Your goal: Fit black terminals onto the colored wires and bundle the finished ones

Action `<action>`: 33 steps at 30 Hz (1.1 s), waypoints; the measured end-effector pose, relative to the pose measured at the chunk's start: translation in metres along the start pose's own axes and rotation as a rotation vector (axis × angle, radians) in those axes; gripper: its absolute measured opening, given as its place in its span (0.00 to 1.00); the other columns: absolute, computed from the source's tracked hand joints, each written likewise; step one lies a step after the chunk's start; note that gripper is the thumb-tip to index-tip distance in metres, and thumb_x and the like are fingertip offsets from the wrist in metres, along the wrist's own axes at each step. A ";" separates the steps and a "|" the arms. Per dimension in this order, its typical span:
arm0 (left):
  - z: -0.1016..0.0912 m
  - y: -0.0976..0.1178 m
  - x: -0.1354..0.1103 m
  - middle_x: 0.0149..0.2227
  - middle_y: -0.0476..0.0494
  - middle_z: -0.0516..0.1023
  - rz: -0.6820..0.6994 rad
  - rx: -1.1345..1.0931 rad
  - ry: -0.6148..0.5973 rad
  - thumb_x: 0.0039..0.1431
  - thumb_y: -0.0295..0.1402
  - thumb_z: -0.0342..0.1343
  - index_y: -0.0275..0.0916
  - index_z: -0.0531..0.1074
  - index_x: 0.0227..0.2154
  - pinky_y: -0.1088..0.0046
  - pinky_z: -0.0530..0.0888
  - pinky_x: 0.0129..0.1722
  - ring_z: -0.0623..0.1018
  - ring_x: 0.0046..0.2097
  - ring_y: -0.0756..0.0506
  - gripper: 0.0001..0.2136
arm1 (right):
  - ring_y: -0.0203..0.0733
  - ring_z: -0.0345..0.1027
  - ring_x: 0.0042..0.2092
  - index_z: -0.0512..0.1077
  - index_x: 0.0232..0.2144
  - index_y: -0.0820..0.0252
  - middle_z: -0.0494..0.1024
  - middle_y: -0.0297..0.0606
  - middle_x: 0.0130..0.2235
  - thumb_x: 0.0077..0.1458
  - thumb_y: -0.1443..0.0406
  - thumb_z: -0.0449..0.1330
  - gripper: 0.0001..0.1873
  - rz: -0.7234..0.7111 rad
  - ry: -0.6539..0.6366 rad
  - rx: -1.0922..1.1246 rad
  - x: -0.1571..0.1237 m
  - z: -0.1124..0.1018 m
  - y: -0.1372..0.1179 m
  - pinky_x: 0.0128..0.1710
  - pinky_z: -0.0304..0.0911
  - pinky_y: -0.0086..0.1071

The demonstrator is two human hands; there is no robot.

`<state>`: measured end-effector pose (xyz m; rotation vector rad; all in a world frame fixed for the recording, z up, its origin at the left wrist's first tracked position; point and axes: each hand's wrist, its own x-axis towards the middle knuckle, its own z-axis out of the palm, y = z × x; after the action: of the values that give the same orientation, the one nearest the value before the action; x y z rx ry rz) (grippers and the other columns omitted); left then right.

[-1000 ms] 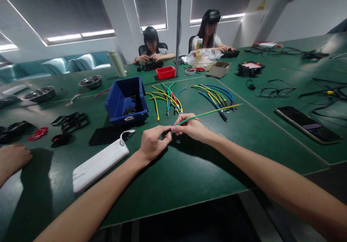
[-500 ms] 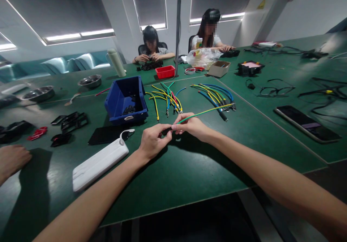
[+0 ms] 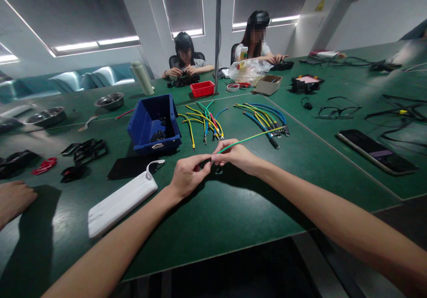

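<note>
My right hand pinches a green-and-yellow cable close to its left end; the rest of it slants up to the right over the table. My left hand is closed on a small black sleeve at that same end, and the fingertips of both hands meet there. How far the cable sits inside the sleeve is hidden by the fingers. Beyond my hands lie a loose pile of yellow, green, blue and red cables and a second bunch of cables with black ends.
A blue bin holds small black pieces. Nearer lie a white power bank and a dark phone; another phone is at right. Another person's hand rests at far left. A pole rises behind the cables.
Both hands keep the same grip on the cable and black sleeve, with hardly any movement. The whole view has shifted very slightly.
</note>
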<state>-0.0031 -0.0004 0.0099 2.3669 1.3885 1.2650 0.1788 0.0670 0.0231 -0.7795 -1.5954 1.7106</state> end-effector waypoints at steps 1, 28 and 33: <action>0.000 0.000 0.000 0.31 0.47 0.81 0.001 -0.003 -0.001 0.58 0.30 0.56 0.38 0.77 0.41 0.79 0.70 0.27 0.72 0.24 0.54 0.09 | 0.31 0.68 0.25 0.73 0.24 0.64 0.76 0.34 0.24 0.38 0.57 0.73 0.18 0.000 -0.003 -0.004 0.000 0.000 0.001 0.24 0.64 0.24; -0.001 -0.005 0.000 0.31 0.45 0.78 -0.121 -0.078 -0.032 0.62 0.29 0.48 0.36 0.72 0.47 0.75 0.72 0.29 0.75 0.28 0.50 0.13 | 0.31 0.65 0.21 0.67 0.22 0.61 0.73 0.31 0.20 0.35 0.57 0.73 0.20 -0.071 0.140 0.047 0.006 -0.004 -0.002 0.24 0.62 0.27; -0.001 -0.005 0.000 0.33 0.44 0.79 -0.150 -0.119 -0.030 0.62 0.29 0.49 0.36 0.72 0.47 0.74 0.74 0.30 0.77 0.29 0.49 0.13 | 0.31 0.66 0.22 0.68 0.23 0.61 0.74 0.31 0.20 0.36 0.58 0.73 0.20 -0.068 0.138 0.042 0.007 -0.006 0.002 0.24 0.62 0.26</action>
<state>-0.0073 0.0021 0.0076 2.1523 1.4105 1.2303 0.1793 0.0757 0.0208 -0.7956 -1.4719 1.6020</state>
